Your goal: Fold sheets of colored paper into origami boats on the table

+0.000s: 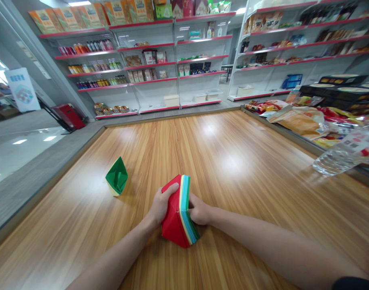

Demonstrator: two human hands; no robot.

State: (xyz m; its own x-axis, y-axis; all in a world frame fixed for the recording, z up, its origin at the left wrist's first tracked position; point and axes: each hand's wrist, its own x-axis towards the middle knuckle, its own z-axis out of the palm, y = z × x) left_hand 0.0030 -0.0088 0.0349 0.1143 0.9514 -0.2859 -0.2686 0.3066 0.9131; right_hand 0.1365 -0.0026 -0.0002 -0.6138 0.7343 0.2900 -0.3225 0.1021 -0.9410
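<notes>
A thick stack of folded coloured paper (174, 217) is held upright between my two hands, over the near middle of the table. Its left face is red, with cream, light blue and green layers behind. My left hand (162, 204) grips the red side, thumb laid across the front. On the green side, my right hand (200, 210) is closed around the stack's edge; its fingertips are partly hidden behind the paper. To the left, apart from both hands, a green and cream folded paper piece (117, 177) stands on the wooden table (148, 153).
A clear plastic bottle (338, 159) lies at the table's right edge. Beyond that edge are snack packets (302, 121) and black boxes (338, 94). Stocked shelves (151, 66) line the back. A red case on a hand truck (70, 116) stands at the far left.
</notes>
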